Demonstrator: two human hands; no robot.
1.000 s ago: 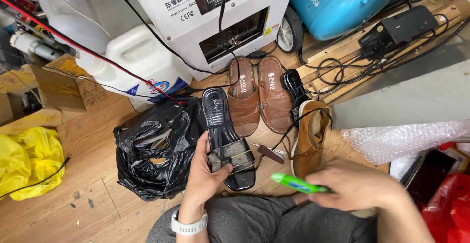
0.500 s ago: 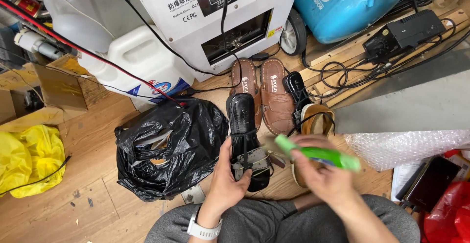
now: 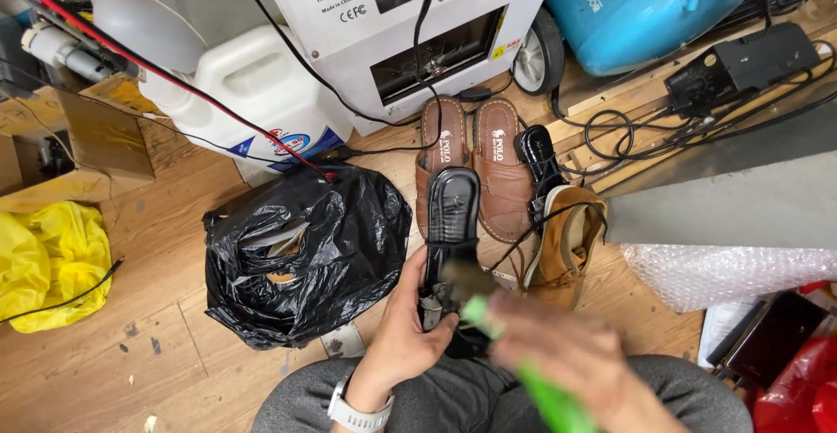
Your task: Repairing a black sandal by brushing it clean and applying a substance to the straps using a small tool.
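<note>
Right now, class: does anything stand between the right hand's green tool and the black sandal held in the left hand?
Nothing visible does. The blurred right hand brings the green tool right up to the black sandal, gripped by the left hand.

Right hand (image 3: 580, 354): a second ago low beside the tan shoe (image 3: 562, 241), now motion-blurred against the black sandal (image 3: 452, 232).
Green tool (image 3: 532, 385): half a second ago raised level above the sandal's strap, now angled down, tip at the strap.
Left hand (image 3: 410, 333): grip shifts from under the sandal's heel to its side.
Black sandal: now points straighter toward the brown sandals (image 3: 475, 163).
</note>
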